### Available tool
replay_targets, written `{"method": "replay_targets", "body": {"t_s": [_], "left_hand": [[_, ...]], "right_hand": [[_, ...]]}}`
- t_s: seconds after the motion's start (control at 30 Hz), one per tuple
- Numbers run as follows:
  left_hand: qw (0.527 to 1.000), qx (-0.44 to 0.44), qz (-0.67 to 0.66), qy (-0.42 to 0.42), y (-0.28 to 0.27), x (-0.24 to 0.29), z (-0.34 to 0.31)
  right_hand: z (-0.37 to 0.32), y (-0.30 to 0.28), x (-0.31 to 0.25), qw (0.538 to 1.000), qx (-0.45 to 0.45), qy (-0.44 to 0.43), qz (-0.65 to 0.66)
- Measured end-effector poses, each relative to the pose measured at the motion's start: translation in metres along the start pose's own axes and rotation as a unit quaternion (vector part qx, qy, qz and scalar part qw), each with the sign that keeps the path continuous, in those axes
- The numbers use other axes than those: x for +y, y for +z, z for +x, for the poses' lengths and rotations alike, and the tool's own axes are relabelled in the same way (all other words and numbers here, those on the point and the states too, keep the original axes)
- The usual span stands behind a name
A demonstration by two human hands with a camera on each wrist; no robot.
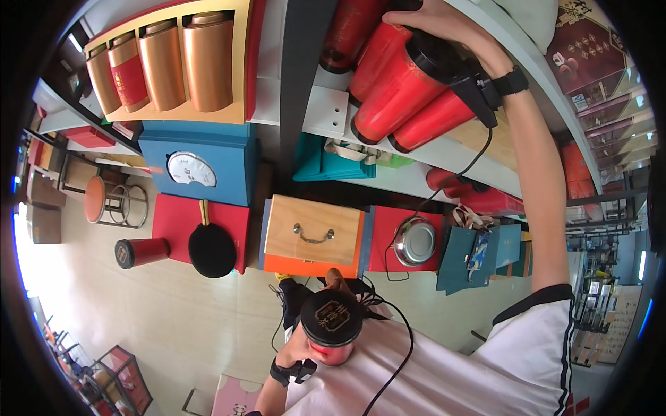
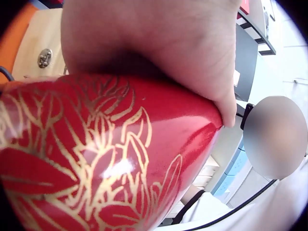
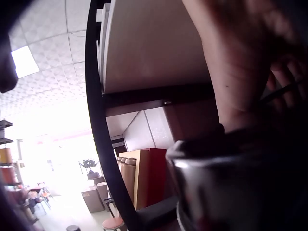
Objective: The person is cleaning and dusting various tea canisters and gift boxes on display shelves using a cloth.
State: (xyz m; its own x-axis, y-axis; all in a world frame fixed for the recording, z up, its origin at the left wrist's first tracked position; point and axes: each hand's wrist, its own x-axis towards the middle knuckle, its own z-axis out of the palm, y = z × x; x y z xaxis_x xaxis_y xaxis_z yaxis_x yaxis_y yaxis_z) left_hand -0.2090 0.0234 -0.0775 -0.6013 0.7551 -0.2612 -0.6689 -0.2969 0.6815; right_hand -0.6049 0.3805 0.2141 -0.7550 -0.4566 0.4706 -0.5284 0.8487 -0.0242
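My right hand [image 1: 433, 21] reaches up to a shelf [image 1: 326, 111] and grips the black-lidded end of a red canister [image 1: 395, 90] lying there among other red canisters. In the right wrist view the right hand [image 3: 240, 62] curls over the dark lid [image 3: 231, 187]. My left hand [image 1: 298, 347] holds a second red canister with a black, gold-marked lid [image 1: 331, 317] against my chest. The left wrist view shows the left hand's fingers [image 2: 159, 43] wrapped round this canister's red body [image 2: 106, 159], which has a gold flower pattern.
More red canisters [image 1: 433, 121] lie beside the gripped one. Copper canisters [image 1: 187, 62] fill a yellow box at upper left. Below are a blue box with a dial [image 1: 198, 166], a wooden box with a handle [image 1: 312, 229] and a silver tin [image 1: 415, 241]. A red canister [image 1: 142, 251] lies on the floor.
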Motion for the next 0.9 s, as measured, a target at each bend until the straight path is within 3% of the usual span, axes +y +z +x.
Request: {"method": "replay_targets", "body": {"t_s": [0.13, 0.2, 0.4, 0.53, 0.57, 0.6, 0.63, 0.67, 0.7, 0.73, 0.77, 0.83, 0.87, 0.9], "left_hand": [[1.0, 0.006, 0.015, 0.016, -0.002, -0.008, -0.002], [1.0, 0.008, 0.014, 0.006, -0.011, -0.025, -0.007], [0.996, 0.013, 0.086, 0.026, -0.033, -0.043, -0.012], [0.995, 0.034, 0.09, 0.02, -0.035, -0.019, -0.015], [0.998, 0.039, 0.019, 0.04, -0.029, -0.007, -0.018], [0.998, 0.044, 0.028, 0.04, -0.036, -0.013, -0.024], [0.998, 0.024, -0.006, 0.061, -0.048, -0.028, -0.027], [0.996, 0.002, -0.041, 0.083, -0.054, -0.033, -0.026], [0.994, -0.007, -0.061, 0.092, -0.056, -0.036, -0.026], [0.994, -0.008, -0.065, 0.089, -0.054, -0.034, -0.022], [0.995, -0.007, -0.063, 0.081, -0.051, -0.029, -0.015], [0.997, -0.007, -0.043, 0.062, -0.039, -0.018, 0.004], [0.998, -0.01, -0.028, 0.054, -0.033, -0.012, 0.014], [0.999, -0.013, -0.013, 0.043, -0.028, -0.008, 0.024]], "right_hand": [[0.001, 0.013, 0.018, 0.999, 0.035, -0.012, -0.032], [0.005, 0.002, 0.009, 0.975, -0.129, 0.125, 0.134], [-0.041, -0.018, 0.008, 0.994, -0.01, 0.099, -0.038], [-0.093, -0.047, -0.051, 0.98, 0.043, 0.182, -0.06], [-0.11, -0.052, -0.065, 0.974, 0.055, 0.216, -0.048], [-0.13, -0.054, -0.082, 0.981, 0.153, 0.098, -0.062], [-0.154, -0.057, -0.097, 0.985, 0.154, 0.049, -0.06], [-0.187, -0.054, -0.128, 0.978, 0.147, 0.128, 0.071], [-0.222, -0.047, -0.159, 0.927, 0.095, 0.285, 0.225], [-0.243, -0.034, -0.172, 0.971, 0.095, 0.143, 0.166], [-0.263, -0.026, -0.189, 0.949, -0.045, 0.178, 0.258], [-0.31, 0.022, -0.213, 0.864, -0.144, 0.228, 0.424], [-0.333, 0.043, -0.222, 0.69, -0.189, 0.364, 0.596], [-0.354, 0.059, -0.232, 0.46, -0.213, 0.46, 0.729]]}}
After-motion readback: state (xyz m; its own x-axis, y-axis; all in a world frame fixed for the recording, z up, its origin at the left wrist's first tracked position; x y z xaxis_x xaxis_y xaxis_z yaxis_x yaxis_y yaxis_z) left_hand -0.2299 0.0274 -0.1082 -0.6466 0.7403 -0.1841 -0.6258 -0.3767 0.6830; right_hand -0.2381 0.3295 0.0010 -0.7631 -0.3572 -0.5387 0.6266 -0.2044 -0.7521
